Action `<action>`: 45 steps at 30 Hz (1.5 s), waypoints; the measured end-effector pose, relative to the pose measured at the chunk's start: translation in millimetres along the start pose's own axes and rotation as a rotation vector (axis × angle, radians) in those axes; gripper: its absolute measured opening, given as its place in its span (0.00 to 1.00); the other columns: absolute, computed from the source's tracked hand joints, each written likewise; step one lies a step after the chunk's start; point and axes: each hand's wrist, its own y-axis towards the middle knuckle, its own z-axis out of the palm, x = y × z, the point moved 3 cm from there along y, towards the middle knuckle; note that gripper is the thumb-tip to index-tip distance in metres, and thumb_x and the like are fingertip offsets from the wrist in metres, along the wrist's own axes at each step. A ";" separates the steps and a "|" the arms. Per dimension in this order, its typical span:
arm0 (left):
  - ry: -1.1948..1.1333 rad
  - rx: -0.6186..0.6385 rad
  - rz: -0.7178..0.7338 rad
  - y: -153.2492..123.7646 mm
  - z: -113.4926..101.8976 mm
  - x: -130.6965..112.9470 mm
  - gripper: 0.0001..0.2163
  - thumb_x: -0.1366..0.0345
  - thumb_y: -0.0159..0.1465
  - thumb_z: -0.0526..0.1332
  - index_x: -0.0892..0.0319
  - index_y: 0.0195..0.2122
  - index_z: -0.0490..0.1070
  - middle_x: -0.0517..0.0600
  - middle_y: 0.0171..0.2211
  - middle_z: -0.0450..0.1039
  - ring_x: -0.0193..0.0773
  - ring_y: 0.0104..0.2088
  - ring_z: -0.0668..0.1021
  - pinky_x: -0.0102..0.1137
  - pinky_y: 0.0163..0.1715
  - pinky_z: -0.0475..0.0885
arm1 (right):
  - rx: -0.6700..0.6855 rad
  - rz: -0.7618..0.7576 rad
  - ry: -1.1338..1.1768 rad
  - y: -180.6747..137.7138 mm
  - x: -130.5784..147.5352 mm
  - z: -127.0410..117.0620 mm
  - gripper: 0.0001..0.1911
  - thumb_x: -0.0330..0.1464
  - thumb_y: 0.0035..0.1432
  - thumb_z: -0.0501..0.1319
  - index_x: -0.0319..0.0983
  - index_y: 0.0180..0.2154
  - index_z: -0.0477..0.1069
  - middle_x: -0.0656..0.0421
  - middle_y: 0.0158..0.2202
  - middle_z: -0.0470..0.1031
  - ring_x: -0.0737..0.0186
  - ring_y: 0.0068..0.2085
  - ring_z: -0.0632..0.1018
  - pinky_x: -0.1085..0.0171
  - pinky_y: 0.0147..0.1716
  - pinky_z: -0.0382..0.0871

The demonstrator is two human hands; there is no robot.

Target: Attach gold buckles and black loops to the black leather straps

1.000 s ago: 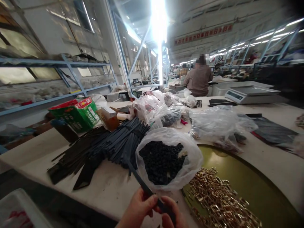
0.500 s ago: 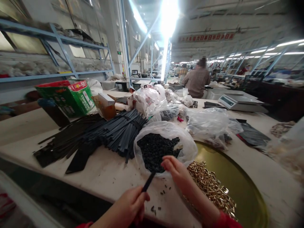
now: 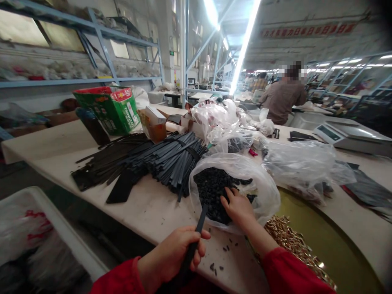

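My left hand (image 3: 180,249) is closed round a long flat black strip (image 3: 200,218), whose upper end points toward the clear plastic bag (image 3: 263,196). Many small black pieces (image 3: 211,183) fill that bag. Over its near right side reaches my right hand (image 3: 239,206), fingers apart and bent down onto the pieces, with the fingertips partly hidden among them. To the left of the bag lies a thick bundle of black strips (image 3: 171,159). A few loose dark bits (image 3: 226,247) are scattered on the table near the bag.
A round gold-coloured tray (image 3: 330,232) with many metal buckles (image 3: 294,241) stands at the right. Behind are more plastic bags (image 3: 306,163), a green and red carton (image 3: 107,110) and a scale (image 3: 355,132). Further back, a person (image 3: 283,98) faces away.
My right hand has moved from above the bag's near rim down into the black pieces. The left hand still grips the strip. The view has swung left.
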 end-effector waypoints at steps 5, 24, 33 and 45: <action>0.021 0.000 0.023 -8.9 2.0 1.5 0.12 0.65 0.54 0.54 0.65 0.37 0.66 0.44 0.18 0.66 0.25 0.13 0.64 0.22 0.13 0.57 | -0.082 -0.063 0.012 -23.5 4.5 -19.9 0.24 0.37 0.58 0.51 0.35 0.55 0.60 0.45 0.55 0.63 0.48 0.53 0.66 0.54 0.50 0.57; 0.674 -0.213 0.163 -66.7 -75.9 -21.9 0.08 0.61 0.53 0.61 0.61 0.27 0.68 0.42 0.19 0.69 0.29 0.20 0.70 0.22 0.21 0.63 | 0.032 0.553 1.491 -162.7 -39.5 -21.6 0.18 0.48 0.44 0.62 0.41 0.26 0.63 0.66 0.17 0.65 0.68 0.19 0.66 0.69 0.19 0.62; 0.303 -0.386 0.518 -34.5 -16.8 -46.5 0.09 0.60 0.56 0.57 0.58 0.31 0.58 0.38 0.17 0.65 0.26 0.14 0.67 0.21 0.16 0.62 | 0.252 -0.179 0.726 -140.0 34.7 -43.2 0.07 0.33 0.56 0.54 0.41 0.28 0.68 0.61 0.27 0.73 0.65 0.29 0.73 0.69 0.29 0.64; 0.308 -0.080 0.093 21.2 9.4 -17.0 0.08 0.71 0.51 0.53 0.60 0.34 0.59 0.42 0.25 0.66 0.22 0.13 0.63 0.20 0.11 0.57 | -0.014 -0.065 0.023 -21.5 10.4 -20.9 0.05 0.27 0.55 0.54 0.38 0.30 0.68 0.54 0.32 0.70 0.58 0.33 0.74 0.65 0.28 0.58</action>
